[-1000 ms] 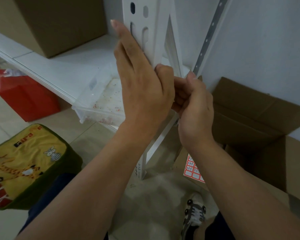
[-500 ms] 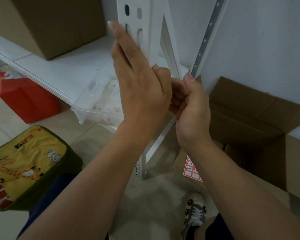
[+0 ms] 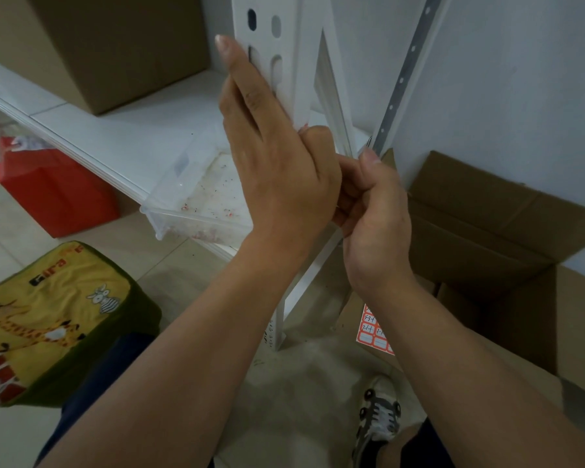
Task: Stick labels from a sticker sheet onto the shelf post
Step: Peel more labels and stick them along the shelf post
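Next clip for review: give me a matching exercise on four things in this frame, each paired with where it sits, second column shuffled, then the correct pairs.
Things:
1. sticker sheet
2. clear plastic bin
3. left hand
4. closed cardboard box

Places:
A. on the white shelf board, at the top left of the view
B. flat against the white shelf post, fingers straight
C. low down, partly hidden behind the right forearm
D. at the shelf's front edge, hanging over it, red flecks inside

Pairs: 1-C, 2-D, 3-B, 4-A
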`<control>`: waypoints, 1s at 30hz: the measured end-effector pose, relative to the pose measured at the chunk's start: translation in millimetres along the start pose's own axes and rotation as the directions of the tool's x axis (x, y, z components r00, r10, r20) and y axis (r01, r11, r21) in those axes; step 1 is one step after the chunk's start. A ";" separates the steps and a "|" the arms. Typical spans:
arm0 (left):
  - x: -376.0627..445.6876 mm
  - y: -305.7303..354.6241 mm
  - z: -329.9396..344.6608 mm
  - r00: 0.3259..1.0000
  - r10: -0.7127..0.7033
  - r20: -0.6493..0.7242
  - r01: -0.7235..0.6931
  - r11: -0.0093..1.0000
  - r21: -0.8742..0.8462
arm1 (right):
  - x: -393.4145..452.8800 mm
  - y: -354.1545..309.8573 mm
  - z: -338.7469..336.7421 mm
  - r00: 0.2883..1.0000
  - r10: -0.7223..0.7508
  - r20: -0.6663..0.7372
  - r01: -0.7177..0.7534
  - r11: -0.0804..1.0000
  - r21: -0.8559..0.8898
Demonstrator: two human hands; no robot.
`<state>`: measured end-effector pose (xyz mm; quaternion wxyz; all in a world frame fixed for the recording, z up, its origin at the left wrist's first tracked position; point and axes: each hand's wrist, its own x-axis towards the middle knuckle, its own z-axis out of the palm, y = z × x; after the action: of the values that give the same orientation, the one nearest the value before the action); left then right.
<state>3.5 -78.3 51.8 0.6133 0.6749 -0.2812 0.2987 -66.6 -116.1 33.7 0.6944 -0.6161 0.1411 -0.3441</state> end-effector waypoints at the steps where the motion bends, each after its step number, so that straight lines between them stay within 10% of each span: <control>1: 0.2 0.5 0.2 1.000 -0.006 -0.004 0.006 1.000 -0.004 | 0.2 0.4 -0.1 1.000 0.003 0.000 -0.003 1.000 0.002; 20: -2.1 -7.6 -0.2 1.000 -0.004 0.001 0.004 1.000 -0.018 | -0.1 4.4 -2.3 1.000 -0.018 0.001 0.018 0.999 -0.028; 30: -8.4 -27.7 -18.9 0.982 -0.006 0.191 0.051 0.970 -0.236 | 14.9 10.2 2.5 0.846 -0.533 0.028 0.465 0.711 -0.527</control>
<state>17.5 -56.9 28.5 0.6652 0.6250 -0.3623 0.1885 -51.2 -123.8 27.9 0.3744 -0.7703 0.0995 -0.5066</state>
